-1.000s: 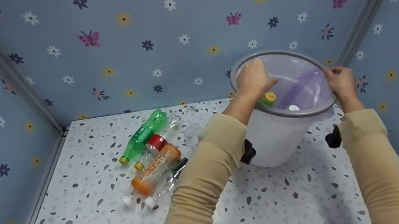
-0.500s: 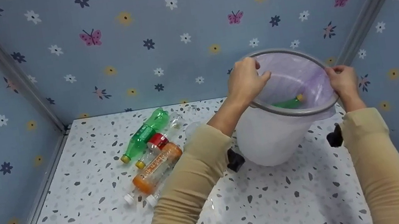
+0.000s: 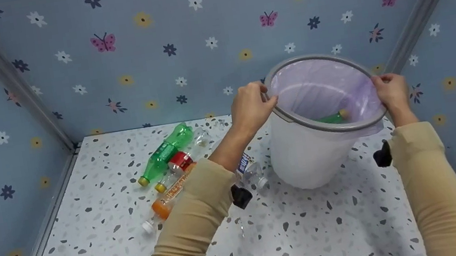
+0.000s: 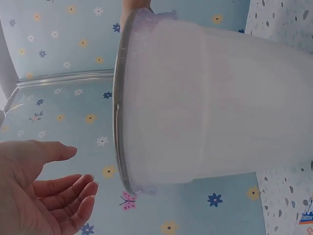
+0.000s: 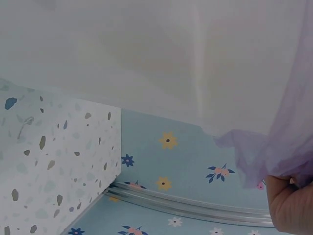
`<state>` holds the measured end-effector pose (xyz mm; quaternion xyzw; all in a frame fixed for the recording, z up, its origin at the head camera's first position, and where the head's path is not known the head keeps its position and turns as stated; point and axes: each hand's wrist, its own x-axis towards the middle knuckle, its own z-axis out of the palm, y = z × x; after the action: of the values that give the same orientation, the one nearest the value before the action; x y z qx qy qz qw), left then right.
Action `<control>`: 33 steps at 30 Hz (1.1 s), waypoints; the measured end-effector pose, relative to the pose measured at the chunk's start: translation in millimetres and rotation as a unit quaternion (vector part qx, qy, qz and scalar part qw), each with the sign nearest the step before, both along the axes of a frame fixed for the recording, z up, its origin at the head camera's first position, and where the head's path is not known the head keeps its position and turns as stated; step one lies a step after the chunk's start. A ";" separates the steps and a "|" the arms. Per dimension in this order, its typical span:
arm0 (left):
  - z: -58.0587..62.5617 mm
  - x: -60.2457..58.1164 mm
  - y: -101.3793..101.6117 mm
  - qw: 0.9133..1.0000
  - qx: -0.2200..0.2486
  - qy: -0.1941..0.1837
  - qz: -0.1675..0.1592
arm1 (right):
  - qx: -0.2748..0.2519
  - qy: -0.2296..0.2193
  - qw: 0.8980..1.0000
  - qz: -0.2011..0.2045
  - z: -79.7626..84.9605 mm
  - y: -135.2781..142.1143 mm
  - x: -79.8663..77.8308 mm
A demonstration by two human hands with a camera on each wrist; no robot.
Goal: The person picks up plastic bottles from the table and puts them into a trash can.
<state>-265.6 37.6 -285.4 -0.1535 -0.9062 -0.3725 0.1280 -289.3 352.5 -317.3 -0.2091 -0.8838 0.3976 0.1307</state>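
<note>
A white bin (image 3: 309,156) lined with a thin purple bag (image 3: 319,71) stands near the back right corner of a speckled table (image 3: 295,244). The person's right hand (image 3: 392,92) pinches the bag at the right of the grey rim (image 3: 336,127). The left hand (image 3: 250,109) is empty, fingers loosely bent, just beside the rim's left without touching. Inside the bin lies a green bottle (image 3: 333,118) with a yellow cap.

Toward the table's back left corner lie another green bottle (image 3: 164,155), a red-labelled clear bottle (image 3: 179,161) and an orange-ended bottle (image 3: 162,206), partly hidden by the left sleeve (image 3: 192,223).

The bin looks light and fairly stiff, best held by its rim; the bag seems soft, slippery and easily torn, so bag and rim are better gripped together.
</note>
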 end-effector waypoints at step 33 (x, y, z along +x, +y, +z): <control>-114.3 12.8 -78.5 0.991 -0.110 -0.068 0.037 | -0.001 -0.005 1.000 0.010 0.5 1.7 0.7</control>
<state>-252.8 -40.9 -399.8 -0.1076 -0.9533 -0.2751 0.0622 -288.6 354.2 -316.8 -0.2027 -0.8861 0.3985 0.1218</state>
